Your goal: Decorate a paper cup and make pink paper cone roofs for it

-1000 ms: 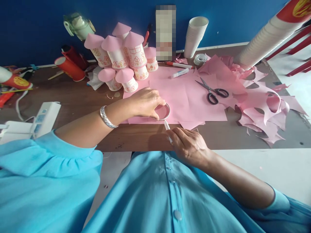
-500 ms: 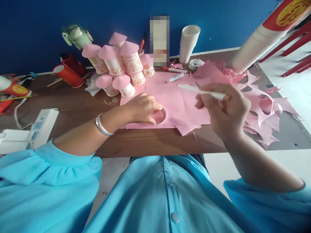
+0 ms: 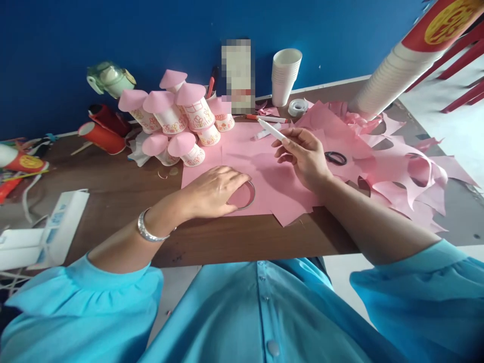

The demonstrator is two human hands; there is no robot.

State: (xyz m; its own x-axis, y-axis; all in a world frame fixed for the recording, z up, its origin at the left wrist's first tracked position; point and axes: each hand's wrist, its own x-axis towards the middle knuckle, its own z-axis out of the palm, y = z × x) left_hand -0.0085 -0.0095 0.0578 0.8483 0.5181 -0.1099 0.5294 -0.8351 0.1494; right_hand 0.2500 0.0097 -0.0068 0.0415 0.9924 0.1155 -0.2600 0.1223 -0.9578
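Note:
My left hand [image 3: 215,191] presses a thin metal ring [image 3: 253,195] down onto a pink paper sheet [image 3: 245,164], near the sheet's front edge. Its fingers and thumb are curled round the ring's left side, hiding part of it. Above the same paper, to the right, my right hand [image 3: 305,155] grips a white marker pen [image 3: 271,129] that slants up to the left. Whether the pen is capped I cannot tell. Just right of this hand lie dark-handled scissors [image 3: 336,158]. A white tube [image 3: 266,132] and a red-and-white marker [image 3: 267,119] lie beyond the pen.
Decorated paper cups [image 3: 198,115] with pink cone roofs are stacked left of centre. White cups [image 3: 286,78] and a tape roll [image 3: 298,107] stand at the back. Cut pink scraps [image 3: 408,176] cover the right, beside a tall cup stack [image 3: 397,75]. A power strip [image 3: 56,227] lies left.
My right hand has moved left and away from me with the marker, now over the paper's middle. The scissors' handles have come into sight. My left hand remains on the ring; the view has shifted slightly.

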